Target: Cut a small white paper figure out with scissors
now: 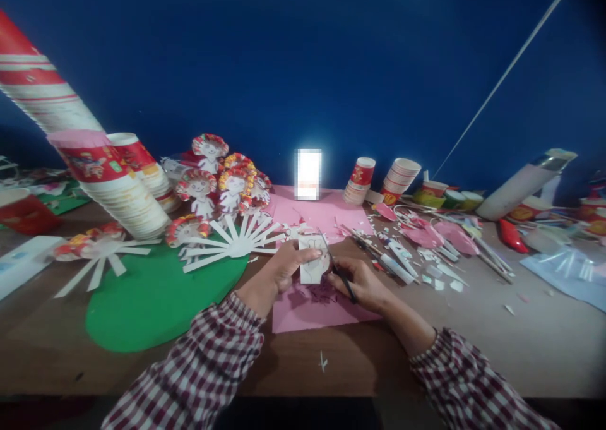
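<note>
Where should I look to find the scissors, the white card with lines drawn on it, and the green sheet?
Scissors (350, 285): head view, on the black handle.
White card (311, 272): head view, on its lower part.
Green sheet (142, 304): head view, on its bare middle.

Passing room over the near table (279, 370), tall cup stack (89, 161) blocking left, apparently tubes (404, 270) scattered at right

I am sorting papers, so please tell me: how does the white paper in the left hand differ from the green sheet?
The white paper is small; the green sheet is much larger. The white paper carries drawn lines; the green sheet is plain where visible. The left hand holds the white paper; the green sheet lies on the table. Both look thin and flat.
</note>
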`<action>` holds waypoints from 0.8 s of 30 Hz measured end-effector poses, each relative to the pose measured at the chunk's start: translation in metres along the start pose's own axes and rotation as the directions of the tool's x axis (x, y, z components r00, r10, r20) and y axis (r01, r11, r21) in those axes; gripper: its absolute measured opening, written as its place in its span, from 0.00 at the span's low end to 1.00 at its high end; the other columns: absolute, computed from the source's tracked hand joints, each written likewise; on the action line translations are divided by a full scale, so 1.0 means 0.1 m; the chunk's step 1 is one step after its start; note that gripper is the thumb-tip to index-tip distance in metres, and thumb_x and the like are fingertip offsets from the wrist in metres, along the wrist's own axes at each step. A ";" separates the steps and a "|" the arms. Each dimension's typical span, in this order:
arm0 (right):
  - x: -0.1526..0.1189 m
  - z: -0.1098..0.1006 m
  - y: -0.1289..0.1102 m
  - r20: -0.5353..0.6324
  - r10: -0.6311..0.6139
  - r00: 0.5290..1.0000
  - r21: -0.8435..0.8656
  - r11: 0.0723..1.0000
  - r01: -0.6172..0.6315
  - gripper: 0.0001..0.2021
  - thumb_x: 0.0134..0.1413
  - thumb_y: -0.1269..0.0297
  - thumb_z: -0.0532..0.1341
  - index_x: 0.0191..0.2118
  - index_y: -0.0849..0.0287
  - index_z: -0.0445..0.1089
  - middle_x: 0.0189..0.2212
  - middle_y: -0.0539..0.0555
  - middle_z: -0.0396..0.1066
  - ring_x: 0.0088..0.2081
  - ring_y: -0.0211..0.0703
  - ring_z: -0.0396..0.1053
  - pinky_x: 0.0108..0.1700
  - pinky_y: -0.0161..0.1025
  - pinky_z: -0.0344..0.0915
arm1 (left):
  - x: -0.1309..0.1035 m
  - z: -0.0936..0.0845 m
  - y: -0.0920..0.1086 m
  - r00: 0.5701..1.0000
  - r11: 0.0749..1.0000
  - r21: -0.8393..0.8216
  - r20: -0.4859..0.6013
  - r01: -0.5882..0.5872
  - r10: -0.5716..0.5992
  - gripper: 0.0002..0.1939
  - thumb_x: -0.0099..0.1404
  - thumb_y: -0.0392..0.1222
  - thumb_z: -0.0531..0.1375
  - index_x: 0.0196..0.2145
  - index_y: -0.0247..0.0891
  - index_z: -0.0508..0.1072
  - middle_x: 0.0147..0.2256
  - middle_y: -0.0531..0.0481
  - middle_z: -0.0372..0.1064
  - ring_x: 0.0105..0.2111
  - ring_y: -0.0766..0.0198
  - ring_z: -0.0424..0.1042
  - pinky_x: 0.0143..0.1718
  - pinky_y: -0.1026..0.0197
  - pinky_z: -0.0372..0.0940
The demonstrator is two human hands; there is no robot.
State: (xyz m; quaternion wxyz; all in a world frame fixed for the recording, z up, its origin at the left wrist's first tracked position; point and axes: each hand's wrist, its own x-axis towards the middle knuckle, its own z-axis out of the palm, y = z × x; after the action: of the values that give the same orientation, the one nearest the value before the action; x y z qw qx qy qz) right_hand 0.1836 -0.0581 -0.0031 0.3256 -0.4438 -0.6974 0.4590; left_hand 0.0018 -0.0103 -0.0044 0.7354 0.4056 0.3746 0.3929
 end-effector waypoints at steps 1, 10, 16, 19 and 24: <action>0.00 0.00 0.00 0.005 -0.001 1.000 -0.001 1.000 0.001 0.15 0.54 0.53 0.61 0.34 0.63 0.69 0.26 0.50 0.65 0.28 0.37 0.60 0.31 0.33 0.58 | -0.01 0.00 0.01 1.000 1.000 0.003 0.000 -0.006 0.006 0.12 0.45 0.38 0.69 0.30 0.30 0.76 0.26 0.43 0.75 0.22 0.61 0.71 0.26 0.60 0.66; 0.00 0.00 -0.05 -0.008 -0.019 1.000 0.001 1.000 0.019 0.15 0.54 0.53 0.61 0.31 0.63 0.68 0.24 0.50 0.63 0.27 0.37 0.58 0.30 0.33 0.57 | -0.04 0.04 0.05 1.000 1.000 0.009 -0.020 0.018 -0.018 0.12 0.44 0.38 0.69 0.29 0.30 0.77 0.24 0.43 0.75 0.22 0.59 0.72 0.26 0.58 0.66; -0.01 -0.01 -0.03 -0.005 -0.027 1.000 -0.018 0.999 0.027 0.15 0.54 0.53 0.60 0.31 0.63 0.68 0.25 0.50 0.64 0.27 0.37 0.59 0.30 0.33 0.57 | -0.06 0.06 0.09 1.000 0.999 -0.021 -0.011 0.025 -0.025 0.12 0.42 0.37 0.69 0.27 0.30 0.77 0.23 0.44 0.74 0.21 0.60 0.71 0.25 0.60 0.66; -0.01 -0.03 -0.02 0.010 -0.025 1.000 -0.015 1.000 0.025 0.14 0.54 0.54 0.60 0.31 0.63 0.68 0.24 0.49 0.63 0.26 0.36 0.58 0.29 0.33 0.56 | -0.07 0.06 0.11 1.000 1.000 -0.012 -0.007 0.014 -0.014 0.12 0.42 0.37 0.70 0.27 0.29 0.76 0.24 0.44 0.75 0.22 0.61 0.72 0.26 0.60 0.67; 0.00 -0.01 -0.03 -0.001 0.002 1.000 -0.002 1.000 -0.002 0.15 0.53 0.54 0.61 0.31 0.63 0.69 0.24 0.50 0.64 0.26 0.36 0.59 0.28 0.32 0.56 | -0.09 0.08 0.10 0.996 0.996 -0.010 -0.015 0.093 -0.093 0.12 0.45 0.40 0.69 0.29 0.32 0.75 0.23 0.43 0.74 0.20 0.58 0.72 0.21 0.59 0.65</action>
State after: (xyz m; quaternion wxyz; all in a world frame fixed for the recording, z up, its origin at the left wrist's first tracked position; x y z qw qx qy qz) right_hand 0.1838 -0.0584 0.0003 0.3251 -0.4452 -0.6971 0.4585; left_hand 0.0026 -0.0166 0.0100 0.7518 0.3812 0.3969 0.3632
